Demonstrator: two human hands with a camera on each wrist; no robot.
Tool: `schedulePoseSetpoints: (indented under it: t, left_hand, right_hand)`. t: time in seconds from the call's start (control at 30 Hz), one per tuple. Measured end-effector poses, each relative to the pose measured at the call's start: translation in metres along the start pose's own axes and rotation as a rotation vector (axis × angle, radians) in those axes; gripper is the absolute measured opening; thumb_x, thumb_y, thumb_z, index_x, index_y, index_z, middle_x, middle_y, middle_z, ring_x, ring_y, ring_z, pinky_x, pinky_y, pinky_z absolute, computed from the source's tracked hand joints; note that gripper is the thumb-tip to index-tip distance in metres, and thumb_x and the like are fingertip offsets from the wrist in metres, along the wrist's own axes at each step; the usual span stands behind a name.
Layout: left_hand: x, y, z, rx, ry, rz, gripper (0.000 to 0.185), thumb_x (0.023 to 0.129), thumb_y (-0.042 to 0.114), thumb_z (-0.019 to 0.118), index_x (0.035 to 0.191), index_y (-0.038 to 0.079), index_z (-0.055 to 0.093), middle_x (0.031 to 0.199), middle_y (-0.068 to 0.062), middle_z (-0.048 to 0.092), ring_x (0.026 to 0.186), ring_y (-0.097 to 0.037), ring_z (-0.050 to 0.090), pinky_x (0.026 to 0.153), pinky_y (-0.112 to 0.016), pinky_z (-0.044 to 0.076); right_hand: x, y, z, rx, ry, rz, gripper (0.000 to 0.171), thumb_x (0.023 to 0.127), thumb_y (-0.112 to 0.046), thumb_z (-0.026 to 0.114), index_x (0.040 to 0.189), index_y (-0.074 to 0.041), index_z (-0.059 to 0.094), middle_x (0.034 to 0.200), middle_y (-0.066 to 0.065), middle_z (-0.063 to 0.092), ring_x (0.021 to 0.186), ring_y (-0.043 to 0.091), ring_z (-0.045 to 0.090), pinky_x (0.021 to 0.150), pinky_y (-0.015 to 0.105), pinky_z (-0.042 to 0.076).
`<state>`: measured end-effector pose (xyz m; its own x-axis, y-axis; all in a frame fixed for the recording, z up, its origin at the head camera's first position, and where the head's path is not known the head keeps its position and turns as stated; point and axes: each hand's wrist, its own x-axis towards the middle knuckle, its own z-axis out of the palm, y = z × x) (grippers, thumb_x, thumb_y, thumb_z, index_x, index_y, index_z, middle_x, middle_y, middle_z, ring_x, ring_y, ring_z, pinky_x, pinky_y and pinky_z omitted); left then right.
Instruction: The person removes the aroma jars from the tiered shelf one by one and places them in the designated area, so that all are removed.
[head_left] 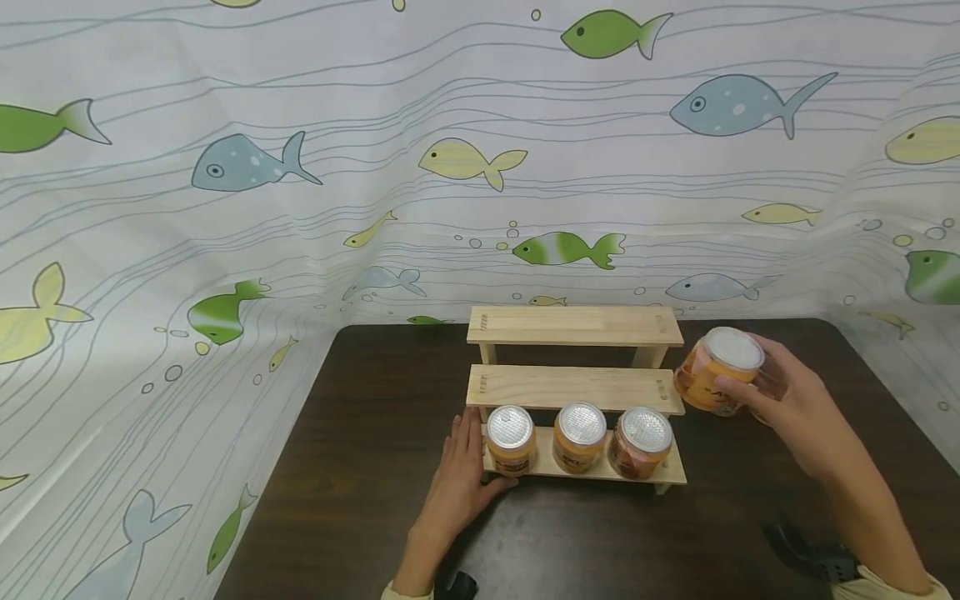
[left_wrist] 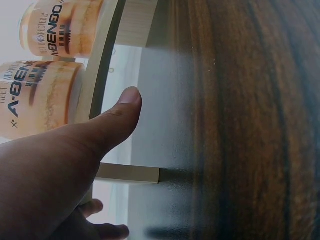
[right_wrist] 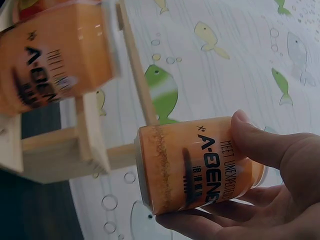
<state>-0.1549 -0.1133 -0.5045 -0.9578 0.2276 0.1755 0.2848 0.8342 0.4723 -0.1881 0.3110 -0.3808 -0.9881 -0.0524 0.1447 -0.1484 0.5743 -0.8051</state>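
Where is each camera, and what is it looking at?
Head: from above, looking forward and down at the wooden rack, both hands and forearms showing.
Left wrist: low beside the table, looking along the left hand at the rack's edge and two cans.
Right wrist: looking along the right hand at the orange can in its grip.
Shared: head and right wrist both show that held can.

Left hand [left_wrist: 60,170] thumb against wooden rack [left_wrist: 102,65], apparently touching; two orange cans [left_wrist: 40,100] behind
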Motion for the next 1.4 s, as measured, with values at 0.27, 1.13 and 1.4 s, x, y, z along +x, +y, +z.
schedulePoseSetpoints:
  t: [0.27,1.13,1.4]
  left_hand:
    - [-0.002,0.000,-0.001,-0.014,-0.001,-0.018,0.121,0.085,0.031,0.098,0.168,-0.014,0.022,0.174,-0.036,0.026,0.159,-0.060,0.032,0.122,-0.073,0.038]
    - [0.000,0.001,-0.001,-0.017,-0.005,-0.019,0.121,0.085,0.032,0.098,0.169,-0.012,0.022,0.175,-0.036,0.026,0.158,-0.060,0.032,0.122,-0.073,0.038]
    - [0.000,0.002,-0.001,-0.018,-0.012,-0.026,0.118,0.086,0.031,0.097,0.168,-0.013,0.024,0.175,-0.035,0.026,0.160,-0.058,0.031,0.123,-0.072,0.037]
  right_hand:
    - [-0.013,0.024,0.001,-0.011,0.060,0.001,0.078,0.109,-0.020,0.072,0.170,0.001,0.029,0.158,0.031,0.046,0.140,-0.007,0.047,0.094,-0.004,0.039]
    - [-0.027,0.072,0.017,-0.118,0.114,0.134,0.086,0.110,-0.032,0.072,0.169,0.009,0.024,0.154,0.049,0.046,0.131,0.066,0.052,0.082,0.007,0.043]
    - [-0.031,0.084,0.028,-0.100,0.142,0.158,0.087,0.109,-0.032,0.072,0.171,0.006,0.023,0.156,0.049,0.042,0.136,0.071,0.048,0.110,0.059,0.051]
